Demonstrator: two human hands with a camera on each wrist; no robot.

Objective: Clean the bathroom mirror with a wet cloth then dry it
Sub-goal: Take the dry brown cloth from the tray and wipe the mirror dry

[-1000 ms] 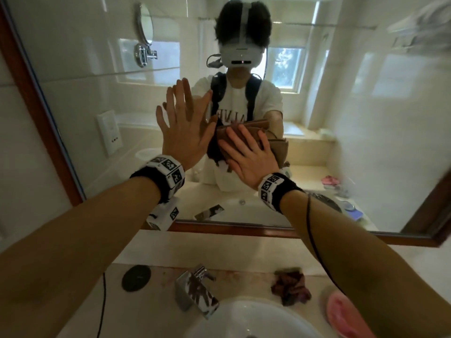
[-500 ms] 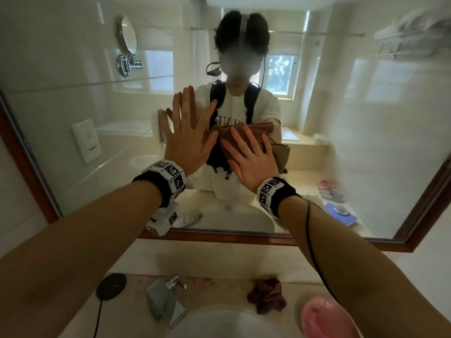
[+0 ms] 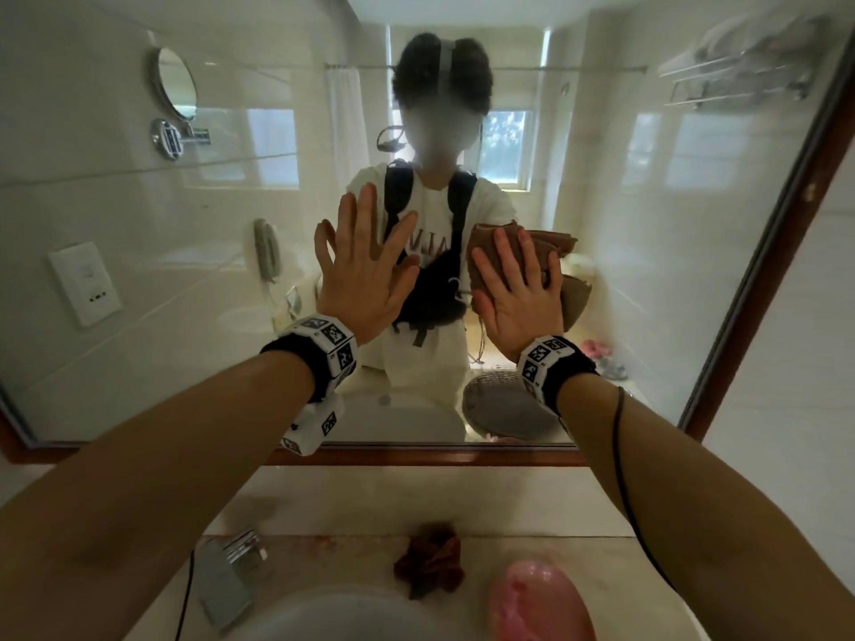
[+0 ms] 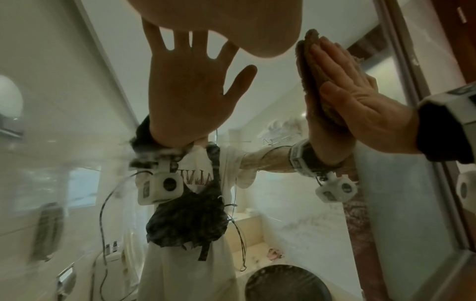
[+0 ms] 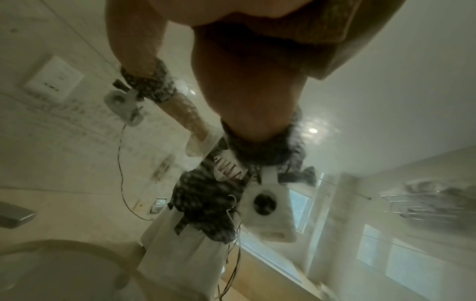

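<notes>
The bathroom mirror [image 3: 671,252] fills the wall ahead in a wooden frame. My left hand [image 3: 365,270] lies flat on the glass with its fingers spread and holds nothing. To its right, my right hand [image 3: 518,293] presses a folded brown cloth [image 3: 483,238] against the glass with straight fingers. The left wrist view shows that cloth [image 4: 306,61] sandwiched between the right hand [image 4: 360,110] and its reflection. In the right wrist view the cloth [image 5: 335,26] shows at the top edge, and the glass below looks hazy and streaked.
On the counter below lie a crumpled dark red cloth [image 3: 430,566], a chrome faucet [image 3: 231,576] and a pink dish [image 3: 536,599]. The white sink [image 3: 347,617] sits at the bottom edge. A black cable [image 3: 620,455] runs along my right forearm.
My right hand has slid the cloth to the right across the glass, opening a gap from the left hand. The left hand stays flat on the mirror.
</notes>
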